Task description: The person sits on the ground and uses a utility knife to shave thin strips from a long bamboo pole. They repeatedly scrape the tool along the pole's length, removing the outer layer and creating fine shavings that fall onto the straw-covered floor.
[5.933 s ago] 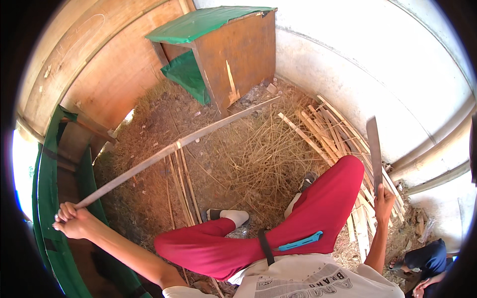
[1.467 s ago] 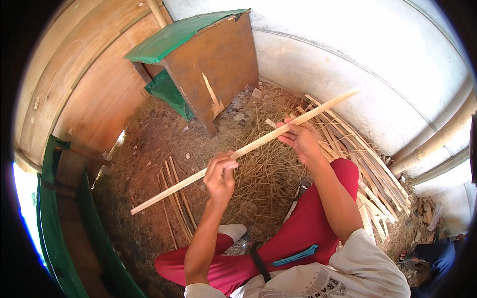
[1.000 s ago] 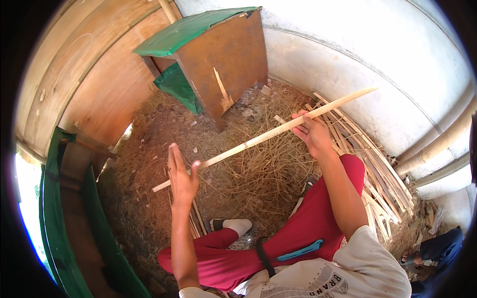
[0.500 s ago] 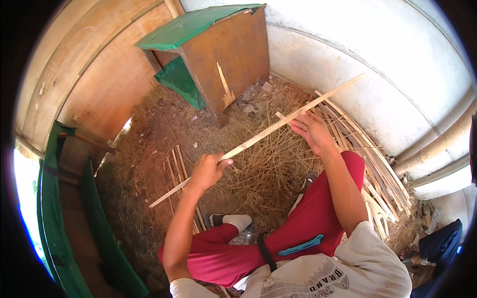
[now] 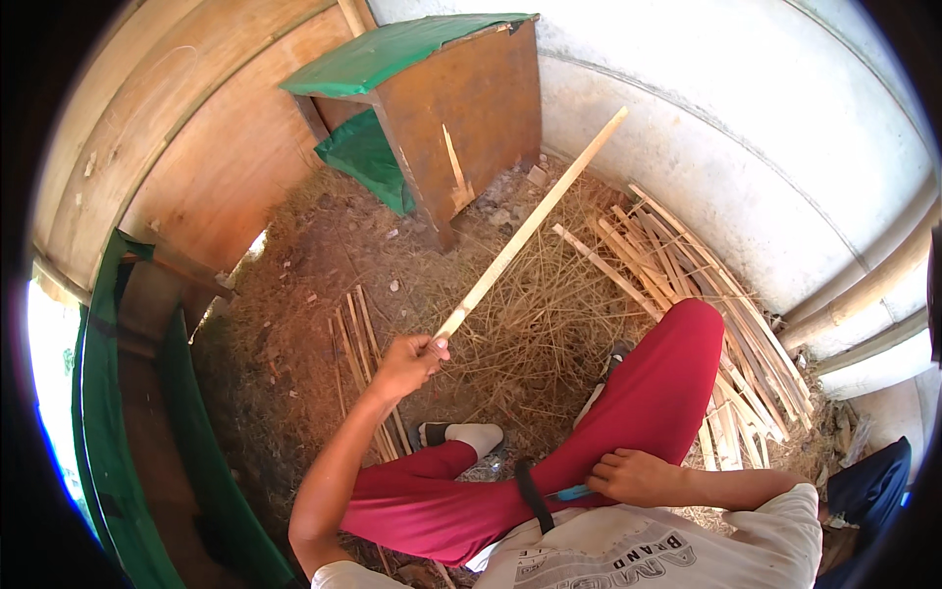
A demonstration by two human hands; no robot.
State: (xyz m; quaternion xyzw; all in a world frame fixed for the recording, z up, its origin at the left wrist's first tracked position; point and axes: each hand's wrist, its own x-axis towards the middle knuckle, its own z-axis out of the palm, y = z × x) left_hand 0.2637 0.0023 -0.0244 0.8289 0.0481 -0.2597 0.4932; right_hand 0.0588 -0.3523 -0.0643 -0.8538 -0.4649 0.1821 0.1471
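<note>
My left hand [image 5: 412, 363] is closed round the lower end of a long pale wooden strip [image 5: 535, 221], probably split bamboo. The strip slants up and away to the right, above the straw-littered ground. My right hand [image 5: 633, 478] is down at my lap, its fingers curled over a light-blue flat object [image 5: 569, 493]. Only a short piece of this blue object shows; the hand covers the rest, so its kind is hidden. It lies beside a black strap [image 5: 530, 496] on my red trousers.
Beyond my right knee lies a pile of split strips [image 5: 726, 294]. Several thin strips [image 5: 358, 334] rest on the ground to the left. A brown wooden cabinet [image 5: 471, 108] with a green cover stands ahead. Dark cloth [image 5: 873, 501] shows at the lower right.
My right hand has left the strip and dropped to the blue object at my lap. The strip now points more steeply upward, and my left hand grips it at its lower end.
</note>
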